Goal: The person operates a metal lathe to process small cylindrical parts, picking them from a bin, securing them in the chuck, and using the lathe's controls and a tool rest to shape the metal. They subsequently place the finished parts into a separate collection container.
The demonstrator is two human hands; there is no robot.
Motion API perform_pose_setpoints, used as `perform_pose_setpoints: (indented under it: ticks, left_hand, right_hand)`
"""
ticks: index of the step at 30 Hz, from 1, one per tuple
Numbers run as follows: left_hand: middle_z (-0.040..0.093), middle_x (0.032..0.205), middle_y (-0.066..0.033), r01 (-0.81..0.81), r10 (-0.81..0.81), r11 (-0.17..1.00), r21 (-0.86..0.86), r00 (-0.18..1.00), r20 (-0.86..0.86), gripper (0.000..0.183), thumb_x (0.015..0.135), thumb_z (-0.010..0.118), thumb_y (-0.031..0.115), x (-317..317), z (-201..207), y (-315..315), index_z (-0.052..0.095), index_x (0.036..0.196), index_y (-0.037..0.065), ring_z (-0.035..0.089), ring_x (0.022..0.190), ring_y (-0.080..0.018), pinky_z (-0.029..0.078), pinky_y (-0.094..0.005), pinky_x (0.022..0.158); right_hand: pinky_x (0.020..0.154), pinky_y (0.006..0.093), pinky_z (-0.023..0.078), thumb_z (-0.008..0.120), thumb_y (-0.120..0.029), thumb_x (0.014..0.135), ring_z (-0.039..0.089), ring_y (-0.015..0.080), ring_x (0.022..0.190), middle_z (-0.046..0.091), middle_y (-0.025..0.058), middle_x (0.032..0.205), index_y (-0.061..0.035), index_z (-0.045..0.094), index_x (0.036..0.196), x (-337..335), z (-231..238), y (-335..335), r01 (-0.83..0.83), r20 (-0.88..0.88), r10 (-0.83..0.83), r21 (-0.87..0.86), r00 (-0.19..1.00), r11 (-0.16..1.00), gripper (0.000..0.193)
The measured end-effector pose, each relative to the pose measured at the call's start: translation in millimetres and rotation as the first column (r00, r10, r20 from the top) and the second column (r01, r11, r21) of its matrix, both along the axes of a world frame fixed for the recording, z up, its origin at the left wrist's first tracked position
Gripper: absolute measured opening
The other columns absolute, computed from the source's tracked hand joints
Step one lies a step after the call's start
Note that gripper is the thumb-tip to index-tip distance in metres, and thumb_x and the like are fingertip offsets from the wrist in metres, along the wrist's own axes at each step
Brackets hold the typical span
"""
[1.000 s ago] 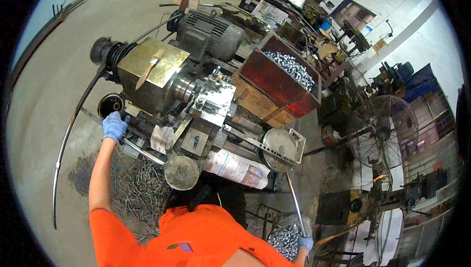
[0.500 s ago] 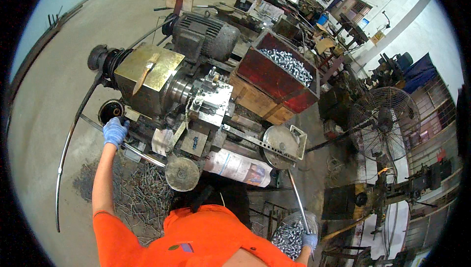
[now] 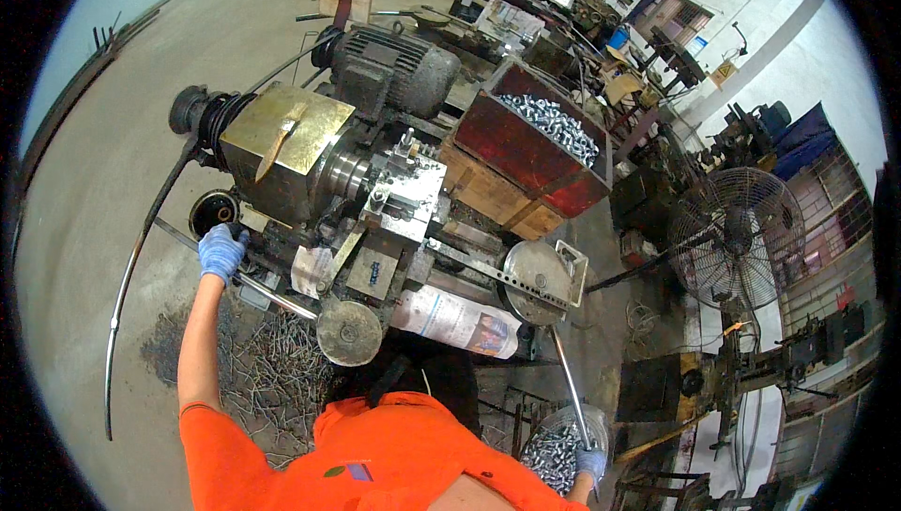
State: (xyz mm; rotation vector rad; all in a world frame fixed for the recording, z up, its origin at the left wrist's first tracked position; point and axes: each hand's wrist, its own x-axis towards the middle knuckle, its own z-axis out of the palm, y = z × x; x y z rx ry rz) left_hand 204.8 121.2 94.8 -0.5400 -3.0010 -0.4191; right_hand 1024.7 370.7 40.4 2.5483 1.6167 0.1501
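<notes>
Beside a black bowl (image 3: 214, 213), the left hand (image 3: 222, 252) curls at a shiny rod (image 3: 277, 295); whether its grip closes, I cannot tell. The rod reaches a round disc (image 3: 348, 333). Farther right, beside a tub (image 3: 602, 425), the right hand (image 3: 590, 461) has its grip wrapped around a slanting bar (image 3: 571, 381).

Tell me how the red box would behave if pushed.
The red box likely feels heavy: metal pieces fill much of it. Being flat-sided, it would probably slide on the crate rather than roll. Loose pieces might spill from its open top.
</notes>
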Motion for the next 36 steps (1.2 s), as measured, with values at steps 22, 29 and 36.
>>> perform_pose_setpoints:
  ticks: [22, 29, 36]
  left_hand:
    - [0.066, 0.084, -0.0144, -0.007, 0.008, 0.999, -0.032, 1.0, 0.015, 0.03, 0.077, 0.062, 0.039, -5, -4, 0, 0.068, 0.087, 0.012, 0.062, 0.081, -0.0318, 0.049, -0.0411, 0.073]
    - [0.065, 0.085, -0.0145, 0.01, -0.009, 1.0, -0.012, 1.0, 0.023, 0.03, 0.078, 0.061, 0.04, -5, -4, -2, 0.068, 0.087, 0.013, 0.062, 0.081, -0.0312, 0.049, -0.0407, 0.073]
    - [0.065, 0.086, -0.014, 0.003, -0.002, 0.999, -0.032, 1.0, 0.018, 0.029, 0.078, 0.061, 0.039, -5, -3, 1, 0.068, 0.089, 0.013, 0.062, 0.083, -0.0307, 0.049, -0.0407, 0.073]
  right_hand:
    - [0.08, 0.0399, 0.048, 0.073, -0.037, 0.06, 0.061, 0.0357, 0.092, 0.062, 0.0253, 0.096, 0.0019, 0.064, 0.096, -10, 6, -7, 0.056, -0.031, -0.059, -0.08, 0.998, 0.995, 0.054]
    - [0.081, 0.0404, 0.049, 0.074, -0.038, 0.059, 0.061, 0.0375, 0.093, 0.062, 0.0263, 0.097, 0.0025, 0.064, 0.094, -41, 26, -14, 0.135, -0.043, -0.137, -0.04, 0.99, 0.99, 0.054]
    - [0.085, 0.0391, 0.048, 0.076, -0.035, 0.057, 0.059, 0.0356, 0.098, 0.061, 0.0251, 0.102, 0.0028, 0.062, 0.1, -22, 15, -15, 0.155, -0.071, -0.161, -0.081, 0.984, 0.985, 0.059]
